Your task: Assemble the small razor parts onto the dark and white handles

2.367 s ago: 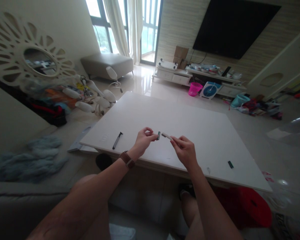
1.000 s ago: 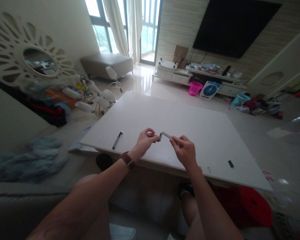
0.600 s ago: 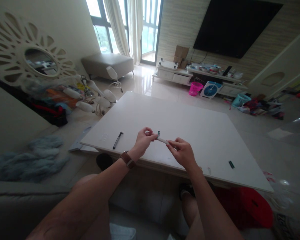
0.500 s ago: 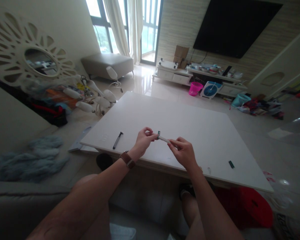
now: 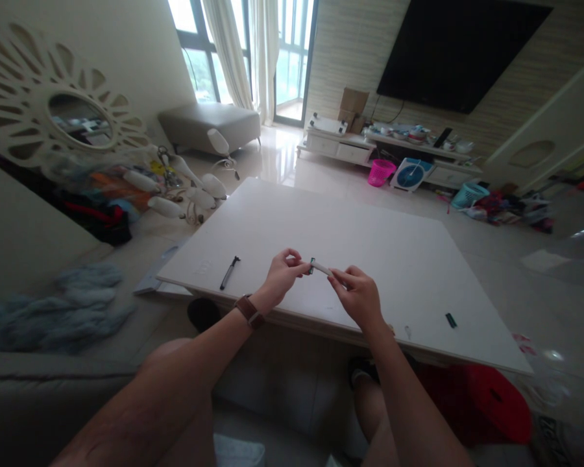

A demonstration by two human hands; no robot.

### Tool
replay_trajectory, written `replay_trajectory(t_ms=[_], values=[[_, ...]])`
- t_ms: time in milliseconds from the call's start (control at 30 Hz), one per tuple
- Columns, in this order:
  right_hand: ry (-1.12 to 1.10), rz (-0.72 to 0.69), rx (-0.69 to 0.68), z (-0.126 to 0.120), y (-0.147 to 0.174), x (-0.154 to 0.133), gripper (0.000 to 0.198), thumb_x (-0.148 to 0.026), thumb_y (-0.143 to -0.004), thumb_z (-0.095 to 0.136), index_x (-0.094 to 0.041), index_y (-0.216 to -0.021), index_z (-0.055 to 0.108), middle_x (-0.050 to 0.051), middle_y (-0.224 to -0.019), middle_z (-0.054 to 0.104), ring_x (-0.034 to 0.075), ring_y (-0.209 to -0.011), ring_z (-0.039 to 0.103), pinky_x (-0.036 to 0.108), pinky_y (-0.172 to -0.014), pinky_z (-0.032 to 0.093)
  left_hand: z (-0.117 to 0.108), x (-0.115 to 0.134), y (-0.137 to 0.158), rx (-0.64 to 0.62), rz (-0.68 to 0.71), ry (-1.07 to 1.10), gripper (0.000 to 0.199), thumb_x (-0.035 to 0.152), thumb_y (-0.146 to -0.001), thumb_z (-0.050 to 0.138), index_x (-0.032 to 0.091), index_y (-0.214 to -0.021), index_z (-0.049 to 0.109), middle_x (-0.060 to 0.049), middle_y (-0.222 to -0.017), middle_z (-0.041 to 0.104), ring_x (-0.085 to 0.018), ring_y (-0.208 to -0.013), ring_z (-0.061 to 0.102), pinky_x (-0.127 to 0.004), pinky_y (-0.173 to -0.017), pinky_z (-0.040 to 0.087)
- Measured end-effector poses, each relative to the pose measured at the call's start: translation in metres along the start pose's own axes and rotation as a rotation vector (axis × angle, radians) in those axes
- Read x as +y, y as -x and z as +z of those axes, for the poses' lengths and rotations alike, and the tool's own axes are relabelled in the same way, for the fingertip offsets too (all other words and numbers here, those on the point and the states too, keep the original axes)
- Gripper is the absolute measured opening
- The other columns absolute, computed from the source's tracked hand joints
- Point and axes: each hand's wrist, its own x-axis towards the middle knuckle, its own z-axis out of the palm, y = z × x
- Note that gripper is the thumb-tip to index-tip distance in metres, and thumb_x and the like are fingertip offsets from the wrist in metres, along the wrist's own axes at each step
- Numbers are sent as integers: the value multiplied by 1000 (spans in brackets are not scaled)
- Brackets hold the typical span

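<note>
Left hand (image 5: 283, 275): grip pinched small green piece (image 5: 312, 266)
Right hand (image 5: 357, 293): grip pinched pale stick (image 5: 322, 268), tip at that piece
Desk (image 5: 345, 227): black tool (image 5: 230, 272) lay left, dark block (image 5: 451, 320) right

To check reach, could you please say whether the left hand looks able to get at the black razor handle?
Probably yes: the black razor handle lies on the table with nothing visible between it and the left hand, though the fingers hold a small green-edged cartridge.
</note>
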Motion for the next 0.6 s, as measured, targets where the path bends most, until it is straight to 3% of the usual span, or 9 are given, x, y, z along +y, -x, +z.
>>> replay_trajectory(t_ms=[300,600], values=[[31,46,33,0,0,-2,25,-39,-93,61,-31,-109,78,0,-74,56,13,-62,51,26,-60,36,2,0,3,-19,-8,-28,37,24,-62,81,20,-82,50,2,-63,65,-14,-62,63,-26,-62,41],[-39,22,-35,0,0,-2,24,-39,-93,61,-30,-106,78,0,-72,55,12,-61,51,26,-61,38,0,0,1,32,-8,-5,38,25,-61,82,19,-81,49,1,-66,66,-15,-64,65,-26,-61,40]])
